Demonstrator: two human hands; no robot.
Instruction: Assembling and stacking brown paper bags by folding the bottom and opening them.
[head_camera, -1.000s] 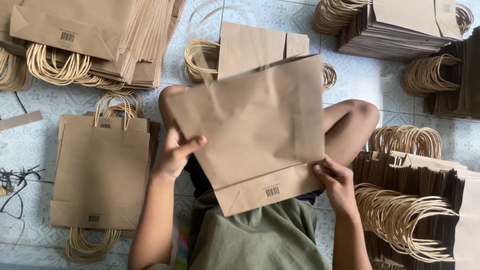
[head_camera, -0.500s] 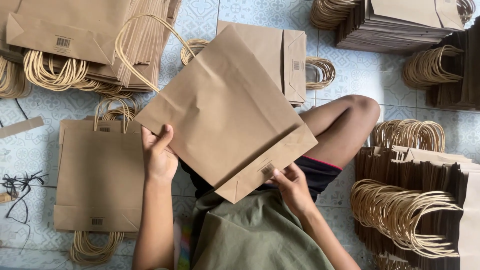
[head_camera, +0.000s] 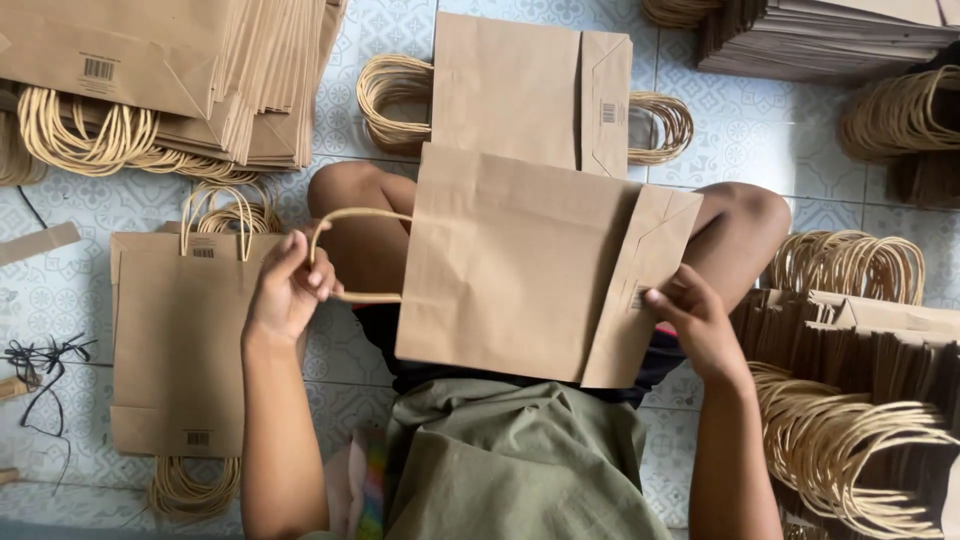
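Far left of the tiled floor (head_camera: 760, 150): a black cord (head_camera: 40, 365) lies loose. At the top left corner, a stack of flat bags (head_camera: 170, 70) with rope handles spilling out toward the person. Below it, a second flat pile (head_camera: 175, 340) lies just beside the person's left forearm, handles at both ends.

The left hand (head_camera: 285, 290) is raised over that pile, fingers closed on the rope handle (head_camera: 345, 255) of the paper bag (head_camera: 520, 265); the loop passes through the grip.

The paper bag is flat and lies sideways across the person's lap and knees, handle end to the left, folded bottom flap to the right. Directly beyond it, another flat bag (head_camera: 520, 90) rests on the floor, handles showing on both sides.

The right hand (head_camera: 695, 320) is at the bag's bottom flap, thumb on top of the fold, fingers pinched on its edge.

Right edge of the floor: dark upright stacks (head_camera: 860, 340) with handles bunched, near the right knee; one more pile (head_camera: 830, 35) in the top right corner.
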